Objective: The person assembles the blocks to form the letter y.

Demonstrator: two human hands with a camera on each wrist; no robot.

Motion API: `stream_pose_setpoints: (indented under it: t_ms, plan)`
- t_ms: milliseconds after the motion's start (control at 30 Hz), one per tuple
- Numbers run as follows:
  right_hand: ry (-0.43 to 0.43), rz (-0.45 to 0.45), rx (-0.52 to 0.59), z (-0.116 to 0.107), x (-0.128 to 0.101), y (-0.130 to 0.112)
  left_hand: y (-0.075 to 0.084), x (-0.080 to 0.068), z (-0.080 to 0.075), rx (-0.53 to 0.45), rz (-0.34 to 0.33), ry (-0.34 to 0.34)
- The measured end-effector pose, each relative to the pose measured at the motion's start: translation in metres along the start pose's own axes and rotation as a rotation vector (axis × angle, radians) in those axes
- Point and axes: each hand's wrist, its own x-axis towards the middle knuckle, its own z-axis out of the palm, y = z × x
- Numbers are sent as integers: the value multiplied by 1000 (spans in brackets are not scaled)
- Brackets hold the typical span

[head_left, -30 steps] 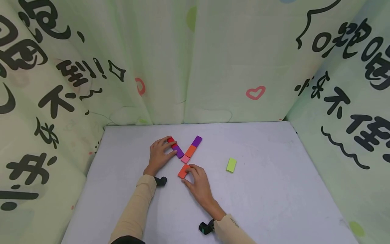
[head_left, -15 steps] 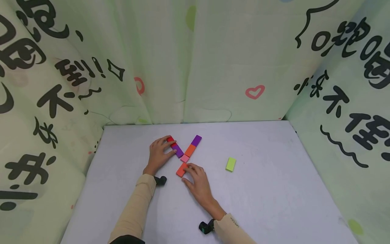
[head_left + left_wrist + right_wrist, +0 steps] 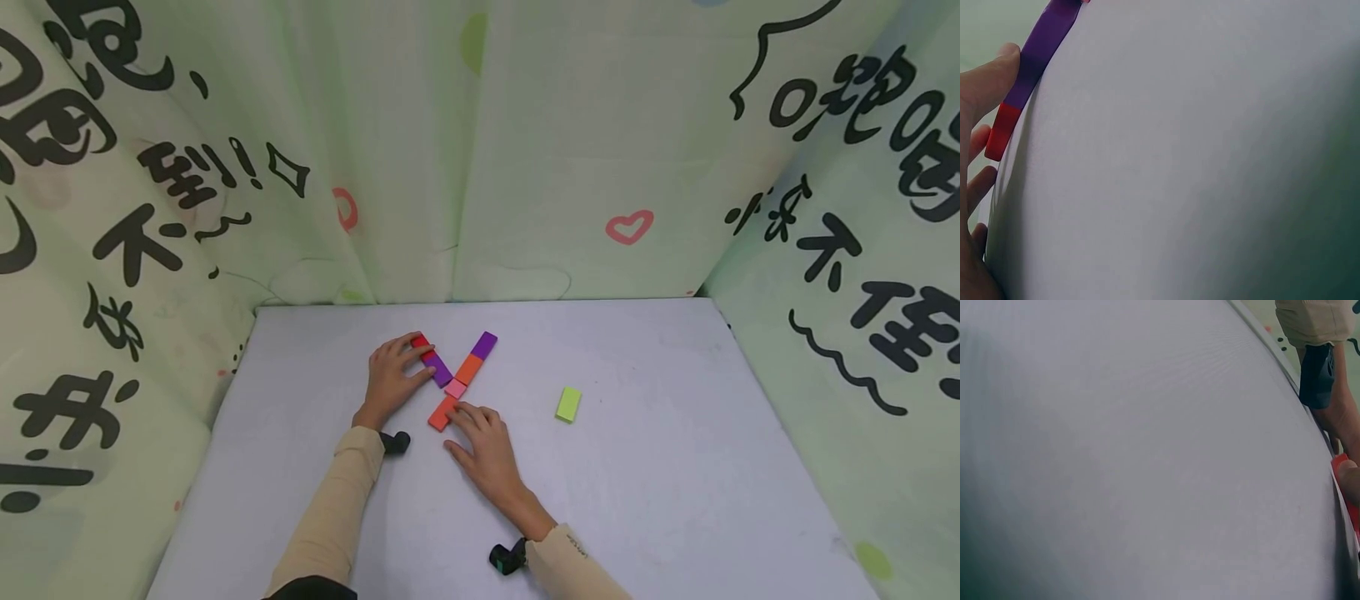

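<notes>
In the head view, my left hand (image 3: 386, 385) holds a row of two blocks, a red block (image 3: 419, 341) and a purple block (image 3: 440, 374). Its thumb presses the purple block's side, and a finger reaches over the red one. A pink block (image 3: 455, 388) sits at the row's near end, where a second slanted row of an orange block (image 3: 469, 369) and another purple block (image 3: 484, 343) meets it. My right hand (image 3: 491, 454) touches a red-orange block (image 3: 438, 418) below the pink one with its fingertips, thumb apart from it.
A lime-green block (image 3: 567, 405) lies to the right on the white table (image 3: 660, 467). Patterned pale-green curtain (image 3: 555, 167) surrounds the table's back and sides. A dark wrist camera (image 3: 507, 559) sits at the right wrist.
The red-orange block has shifted left and turned into line below the pink block. My right fingers followed it slightly, the thumb coming away from it. My left hand has stayed put.
</notes>
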Motion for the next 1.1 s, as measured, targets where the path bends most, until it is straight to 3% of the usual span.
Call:
stream_pose_setpoints:
  t_ms: [367,767,1100]
  plan:
    - [-5,-51,-101,3,1,-2,2,0,-3,16,0,-7]
    - [-59,-17,-82,4,1,-1,-1,0,1,17,0,2]
    - [-47,-19,-66,3,1,-2,0,0,0,29,12,13]
